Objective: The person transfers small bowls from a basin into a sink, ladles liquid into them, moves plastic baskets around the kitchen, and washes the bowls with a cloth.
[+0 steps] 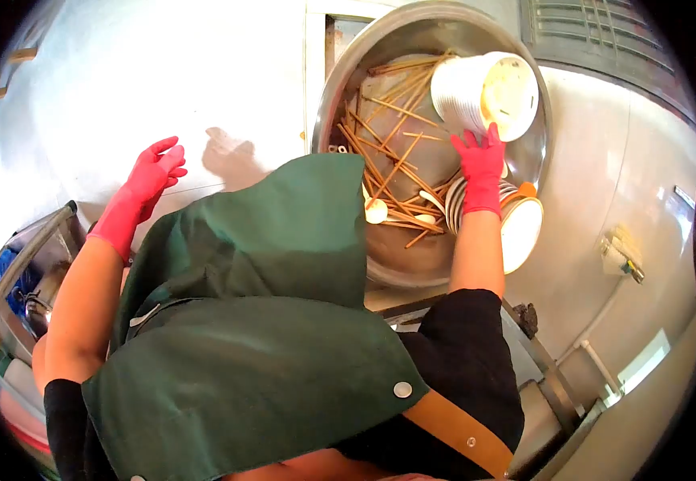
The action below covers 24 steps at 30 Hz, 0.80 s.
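My left hand (152,178), in a red glove, hangs over the pale floor with its fingers apart and nothing in it. In a red glove too, my right hand (482,164) is over the right part of a large metal basin (420,271), fingers spread, fingertips at the lower edge of a stack of white bowls (476,86). Whether they touch it I cannot tell. Below that hand, more stacked dishes (523,232) lie on their side, partly behind my wrist. Many brown chopsticks (396,172) lie scattered in the basin, with a white spoon (376,212) among them.
A green apron (260,361) covers my front. At the lower left is a metal rack (23,256) with things on it. A grate (604,36) is at the upper right, and a pale brush-like object (622,250) lies at the right.
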{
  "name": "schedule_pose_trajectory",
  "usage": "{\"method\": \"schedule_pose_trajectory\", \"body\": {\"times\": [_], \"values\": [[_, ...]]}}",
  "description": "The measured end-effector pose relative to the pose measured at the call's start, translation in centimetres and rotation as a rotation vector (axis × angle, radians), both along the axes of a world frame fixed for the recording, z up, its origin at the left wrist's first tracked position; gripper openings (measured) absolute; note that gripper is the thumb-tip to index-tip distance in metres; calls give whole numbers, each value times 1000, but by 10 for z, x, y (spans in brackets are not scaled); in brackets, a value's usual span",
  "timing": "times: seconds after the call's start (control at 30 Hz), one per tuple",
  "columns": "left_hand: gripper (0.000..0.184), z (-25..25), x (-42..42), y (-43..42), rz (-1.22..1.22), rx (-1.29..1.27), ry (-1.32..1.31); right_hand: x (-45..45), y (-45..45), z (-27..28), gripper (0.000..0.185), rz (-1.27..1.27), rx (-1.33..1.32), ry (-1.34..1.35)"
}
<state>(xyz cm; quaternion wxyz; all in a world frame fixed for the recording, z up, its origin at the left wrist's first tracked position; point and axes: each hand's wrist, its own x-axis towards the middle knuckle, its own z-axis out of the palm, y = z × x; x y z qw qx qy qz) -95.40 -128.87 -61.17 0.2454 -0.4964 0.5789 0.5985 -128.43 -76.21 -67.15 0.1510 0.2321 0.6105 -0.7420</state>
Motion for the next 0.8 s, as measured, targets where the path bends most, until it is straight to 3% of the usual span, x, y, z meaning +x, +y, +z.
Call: {"method": "schedule_pose_trajectory", "body": {"times": [0.07, 0.1, 0.2, 0.27, 0.33, 0.4, 0.5, 0.53, 0.6, 0.7, 0.8], "values": [[61, 5, -3, -4, 7, -16, 4, 29, -37, 15, 72, -48, -197, 70], [61, 8, -4, -7, 9, -30, 13, 39, -53, 11, 60, -136, -46, 107], [62, 7, 6, -23, 23, -76, 20, 12, 9, -91, 51, -229, 639, -110], [63, 7, 21, -39, 18, -113, 16, -25, 52, -85, 43, 831, 1681, 49], [61, 12, 42, -53, 0, -203, -6, -35, 55, -76, 39, 1494, 2142, 66], [60, 10, 75, -78, -15, -249, -35, -29, -1, 2, 44, 1158, 1907, -411], [58, 43, 108, -91, -35, -317, -163, -26, 16, -13, 57, 1343, 2157, -573], [57, 47, 123, -97, -12, -325, -178, -21, 11, -7, 60, 1314, 2066, -649], [56, 51, 152, -104, 33, -327, -203, -24, 33, -23, 60, 1358, 2030, -528], [54, 62, 170, -99, 137, -336, -176, -52, 106, -114, 50, 1459, 1877, -245], [54, 57, 179, -98, 133, -267, -104, -25, 46, -86, 41, 1292, 1962, 236]]}}
